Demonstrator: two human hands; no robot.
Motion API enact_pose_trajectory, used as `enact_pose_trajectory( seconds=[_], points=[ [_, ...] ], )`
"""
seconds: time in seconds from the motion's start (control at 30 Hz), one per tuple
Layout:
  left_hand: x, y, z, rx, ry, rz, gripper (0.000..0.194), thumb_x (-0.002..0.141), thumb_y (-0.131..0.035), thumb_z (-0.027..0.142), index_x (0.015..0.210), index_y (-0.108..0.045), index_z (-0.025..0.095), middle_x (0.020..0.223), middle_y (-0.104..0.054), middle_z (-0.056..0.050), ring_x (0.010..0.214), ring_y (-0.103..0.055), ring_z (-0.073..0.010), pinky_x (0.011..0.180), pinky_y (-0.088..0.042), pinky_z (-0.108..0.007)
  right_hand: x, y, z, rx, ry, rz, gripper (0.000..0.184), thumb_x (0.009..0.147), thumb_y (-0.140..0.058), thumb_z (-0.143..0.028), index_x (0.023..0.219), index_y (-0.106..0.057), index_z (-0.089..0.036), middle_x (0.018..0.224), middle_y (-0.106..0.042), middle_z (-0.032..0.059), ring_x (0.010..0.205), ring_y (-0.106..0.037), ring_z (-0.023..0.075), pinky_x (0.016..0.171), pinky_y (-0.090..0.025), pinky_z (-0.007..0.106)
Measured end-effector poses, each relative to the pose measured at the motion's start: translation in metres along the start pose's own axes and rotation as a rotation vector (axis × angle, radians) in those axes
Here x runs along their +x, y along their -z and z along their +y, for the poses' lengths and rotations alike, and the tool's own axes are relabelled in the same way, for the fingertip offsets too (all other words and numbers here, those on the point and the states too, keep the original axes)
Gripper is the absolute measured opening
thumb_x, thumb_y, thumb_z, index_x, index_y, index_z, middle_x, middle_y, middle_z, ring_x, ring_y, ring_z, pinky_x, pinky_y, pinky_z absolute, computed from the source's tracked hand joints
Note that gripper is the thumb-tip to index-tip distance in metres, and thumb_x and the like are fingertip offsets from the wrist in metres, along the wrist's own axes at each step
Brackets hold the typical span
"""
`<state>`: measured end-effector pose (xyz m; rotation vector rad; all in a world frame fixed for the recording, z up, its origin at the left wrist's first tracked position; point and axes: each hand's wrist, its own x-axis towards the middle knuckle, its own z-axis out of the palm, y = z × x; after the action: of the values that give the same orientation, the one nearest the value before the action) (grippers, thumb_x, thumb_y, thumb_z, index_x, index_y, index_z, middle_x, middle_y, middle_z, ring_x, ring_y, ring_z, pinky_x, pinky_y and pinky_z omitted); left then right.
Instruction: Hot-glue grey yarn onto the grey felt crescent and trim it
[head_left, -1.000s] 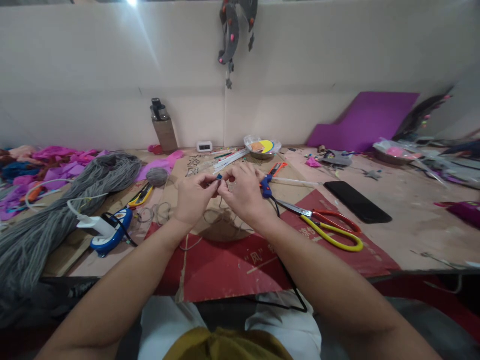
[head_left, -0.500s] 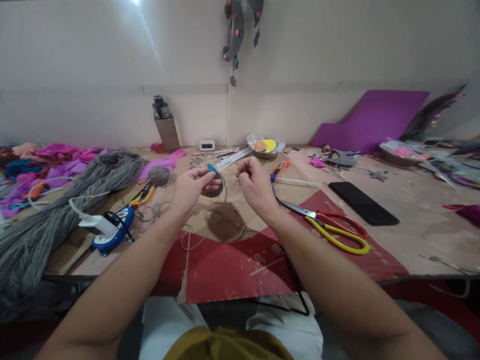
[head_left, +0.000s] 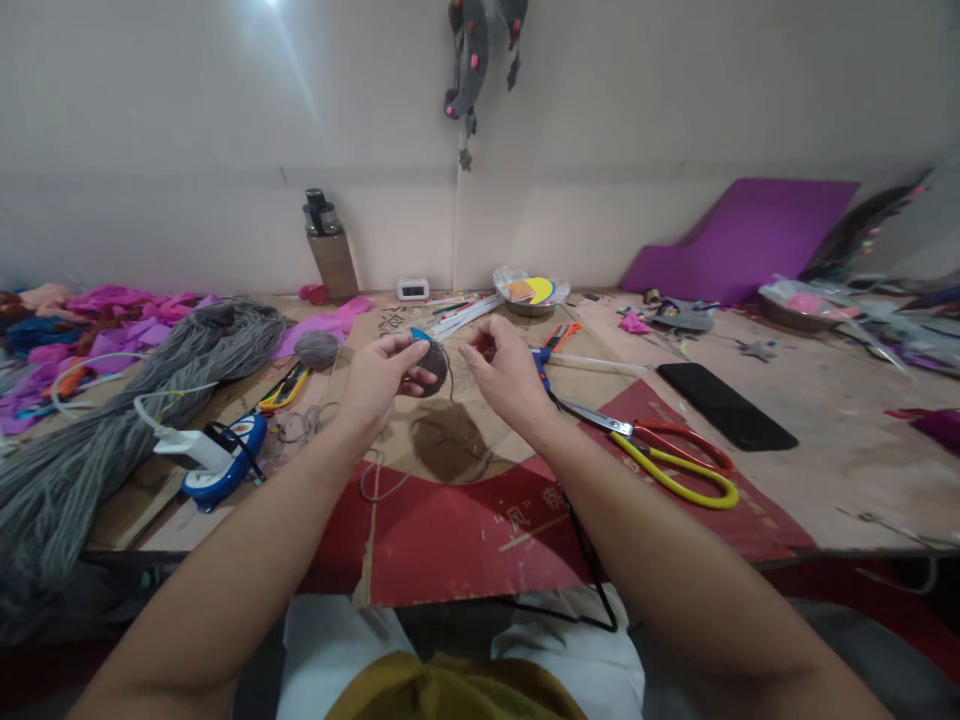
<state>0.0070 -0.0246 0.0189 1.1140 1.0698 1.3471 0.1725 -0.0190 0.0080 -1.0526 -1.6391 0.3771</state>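
My left hand (head_left: 379, 378) is closed on a dark grey round piece (head_left: 433, 372), pinching it between thumb and fingers above the cardboard. At its upper edge shows a small blue tip (head_left: 420, 334). A strand of grey yarn (head_left: 451, 385) hangs down from the piece's right side. Just to the right, apart from the piece, is my right hand (head_left: 508, 375), with thumb and curled fingers drawn together. Whatever it may hold is too small to make out. Loose grey yarn (head_left: 386, 494) lies in a loop on the red part of the cardboard (head_left: 465, 540) below.
Red-and-yellow-handled scissors (head_left: 675, 465) and a black phone (head_left: 726, 406) lie at right. A glue gun (head_left: 541, 368) is behind my right hand. At left are a grey yarn hank (head_left: 172, 390), a yarn ball (head_left: 316, 349), a yellow cutter (head_left: 285, 385) and a blue power strip (head_left: 225, 468).
My right hand has shifted slightly left, and its thumb and fingers have changed position. The left hand keeps hold of the grey piece, which has turned a little.
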Motion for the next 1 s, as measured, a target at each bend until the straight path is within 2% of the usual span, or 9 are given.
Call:
enact_pose_trajectory(
  seconds=[0.1,0.2,0.27,0.43,0.57,0.7,0.87,0.93,1.0],
  points=[
    [0.002,0.001,-0.001,0.031,-0.009,0.035,0.03,0.066,-0.079,0.032,0.084,-0.064,0.015,0.065,-0.065,0.002,0.045,-0.059,-0.0074,0.036,-0.034,-0.015,0.003,0.002,0.003,0.122,-0.009,-0.071,0.001,0.082,-0.054,-0.021,0.083,-0.054,-0.02,0.078,-0.059,0.001,0.073,-0.054,0.0153,0.069,-0.042,0.029],
    [0.004,0.002,0.0,0.042,-0.01,0.056,0.029,0.065,-0.079,0.033,0.081,-0.064,0.014,0.06,-0.061,0.003,0.043,-0.055,-0.0063,0.036,-0.032,-0.016,0.008,0.011,0.003,0.176,-0.057,-0.104,0.019,0.091,-0.048,-0.033,0.083,-0.06,-0.02,0.067,-0.059,-0.0009,0.065,-0.055,0.0142,0.065,-0.042,0.028],
    [0.006,0.003,0.0,0.047,-0.017,0.062,0.027,0.064,-0.079,0.033,0.077,-0.064,0.014,0.056,-0.058,0.004,0.042,-0.053,-0.006,0.037,-0.031,-0.016,0.011,0.023,0.004,0.163,-0.083,-0.058,0.03,0.094,-0.044,-0.041,0.083,-0.063,-0.02,0.064,-0.058,-0.0009,0.061,-0.055,0.0139,0.062,-0.041,0.028],
    [0.012,0.009,-0.006,0.073,-0.064,0.082,0.025,0.065,-0.078,0.034,0.074,-0.065,0.015,0.054,-0.056,0.004,0.042,-0.048,-0.0049,0.039,-0.026,-0.018,0.016,0.071,0.023,0.019,-0.157,0.099,0.027,0.09,-0.048,-0.036,0.081,-0.065,-0.018,0.068,-0.061,0.0014,0.062,-0.054,0.014,0.062,-0.042,0.028],
    [0.014,0.01,-0.01,0.074,-0.083,0.073,0.024,0.065,-0.077,0.034,0.072,-0.066,0.015,0.053,-0.053,0.005,0.04,-0.042,-0.0048,0.04,-0.023,-0.019,0.008,0.111,0.049,-0.285,-0.18,0.102,0.023,0.087,-0.05,-0.036,0.079,-0.064,-0.019,0.066,-0.06,0.0016,0.06,-0.05,0.0147,0.061,-0.037,0.029],
    [0.013,0.009,-0.01,0.071,-0.091,0.075,0.026,0.062,-0.079,0.034,0.075,-0.069,0.015,0.056,-0.055,0.004,0.04,-0.039,-0.0047,0.041,-0.022,-0.021,-0.003,0.132,0.07,-0.481,-0.283,-0.06,0.025,0.084,-0.051,-0.039,0.075,-0.064,-0.019,0.064,-0.059,0.0025,0.056,-0.047,0.0157,0.056,-0.032,0.03],
    [0.014,0.011,-0.01,0.087,-0.103,0.064,0.024,0.064,-0.078,0.033,0.074,-0.069,0.014,0.055,-0.053,0.004,0.041,-0.036,-0.0043,0.041,-0.02,-0.021,-0.011,0.133,0.071,-0.615,-0.303,-0.165,0.025,0.085,-0.049,-0.035,0.08,-0.066,-0.017,0.067,-0.062,0.0046,0.062,-0.053,0.018,0.058,-0.034,0.031],
    [0.015,0.013,-0.01,0.087,-0.106,0.074,0.023,0.064,-0.078,0.034,0.072,-0.068,0.014,0.053,-0.05,0.005,0.041,-0.036,-0.0045,0.042,-0.021,-0.021,-0.021,0.138,0.067,-0.665,-0.283,-0.262,0.026,0.088,-0.048,-0.036,0.084,-0.067,-0.019,0.074,-0.067,0.0063,0.067,-0.058,0.0194,0.061,-0.037,0.031],
    [0.017,0.015,-0.009,0.081,-0.114,0.085,0.023,0.064,-0.078,0.034,0.07,-0.067,0.015,0.052,-0.049,0.005,0.041,-0.035,-0.0047,0.043,-0.021,-0.021,-0.041,0.149,0.066,-0.749,-0.183,-0.396,0.028,0.09,-0.046,-0.036,0.081,-0.067,-0.021,0.078,-0.069,0.0082,0.072,-0.06,0.0215,0.065,-0.04,0.033]
  ],
)
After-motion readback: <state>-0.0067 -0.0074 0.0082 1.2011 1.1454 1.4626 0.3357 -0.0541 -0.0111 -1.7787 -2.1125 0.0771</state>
